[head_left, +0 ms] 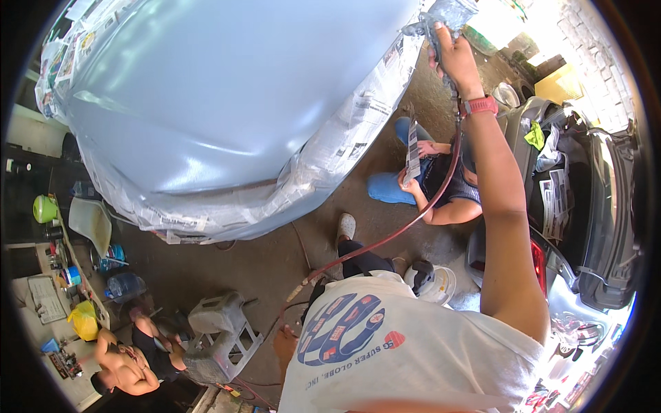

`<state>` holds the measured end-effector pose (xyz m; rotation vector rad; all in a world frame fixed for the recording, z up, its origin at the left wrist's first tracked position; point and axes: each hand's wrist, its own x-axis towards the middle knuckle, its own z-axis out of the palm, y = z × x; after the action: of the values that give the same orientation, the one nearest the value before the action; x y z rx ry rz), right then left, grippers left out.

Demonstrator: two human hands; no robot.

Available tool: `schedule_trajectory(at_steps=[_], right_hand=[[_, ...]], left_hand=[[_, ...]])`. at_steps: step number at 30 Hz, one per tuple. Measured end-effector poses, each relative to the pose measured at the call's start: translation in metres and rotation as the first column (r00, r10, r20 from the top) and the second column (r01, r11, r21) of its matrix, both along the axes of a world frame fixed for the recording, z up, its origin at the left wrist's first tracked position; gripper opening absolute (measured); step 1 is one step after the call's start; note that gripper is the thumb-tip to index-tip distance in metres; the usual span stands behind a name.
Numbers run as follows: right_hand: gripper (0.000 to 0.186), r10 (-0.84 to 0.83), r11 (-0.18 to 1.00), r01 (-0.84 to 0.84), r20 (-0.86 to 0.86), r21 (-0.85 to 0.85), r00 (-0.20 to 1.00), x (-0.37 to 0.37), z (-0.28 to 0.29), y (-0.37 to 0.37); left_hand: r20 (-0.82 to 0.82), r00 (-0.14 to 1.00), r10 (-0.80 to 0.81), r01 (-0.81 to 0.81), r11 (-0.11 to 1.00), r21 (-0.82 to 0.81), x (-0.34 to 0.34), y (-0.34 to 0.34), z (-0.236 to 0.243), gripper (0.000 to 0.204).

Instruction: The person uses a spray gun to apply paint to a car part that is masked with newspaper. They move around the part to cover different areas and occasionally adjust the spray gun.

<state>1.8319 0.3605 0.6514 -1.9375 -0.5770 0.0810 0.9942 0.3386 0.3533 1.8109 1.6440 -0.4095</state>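
My right hand point(456, 60) is at the top right, closed around the handle of a grey, paint-smeared spray gun point(441, 20). From the gun's handle a dark red hose point(420, 213) curves down past my forearm and across my front. Low beside my shirt, my left hand point(286, 342) is closed at the hose's lower bend; its fingers are partly hidden. Beside the gun lies a broad car panel point(220, 89) with a smooth, light blue-grey coat. Newspaper masking point(344, 141) is taped along its edges.
A person point(451, 186) crouches near my right arm, holding newspaper. Another car with a raised trunk lid point(609, 213) stands on the right. A grey plastic stool point(224, 330) and a seated person point(127, 361) are lower left. Shelves with containers line the left.
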Motion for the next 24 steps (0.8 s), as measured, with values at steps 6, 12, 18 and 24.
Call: schedule_trajectory(at_steps=[6,12,18,24], right_hand=[[0.063,-0.131,0.991,0.131,0.019,-0.013,0.991,0.117,-0.016,0.007],[0.07,-0.34,0.938,0.345,0.092,-0.044,0.936,0.15,-0.036,0.014],[0.057,-0.188,0.981,0.191,0.07,-0.033,0.98,0.045,-0.05,-0.007],[0.048,0.046,0.995,-0.033,-0.138,0.094,0.989,-0.139,-0.046,-0.031]], left_hand=[[-0.063,0.989,-0.135,0.139,0.989,0.053,0.053,0.004,0.004,0.046],[-0.055,0.991,-0.122,0.121,0.992,-0.031,0.068,0.005,0.014,0.051],[-0.019,0.999,0.038,-0.037,0.999,0.011,0.023,0.001,-0.001,0.057],[-0.032,0.963,0.269,-0.269,0.963,-0.018,-0.073,0.001,-0.017,0.063]])
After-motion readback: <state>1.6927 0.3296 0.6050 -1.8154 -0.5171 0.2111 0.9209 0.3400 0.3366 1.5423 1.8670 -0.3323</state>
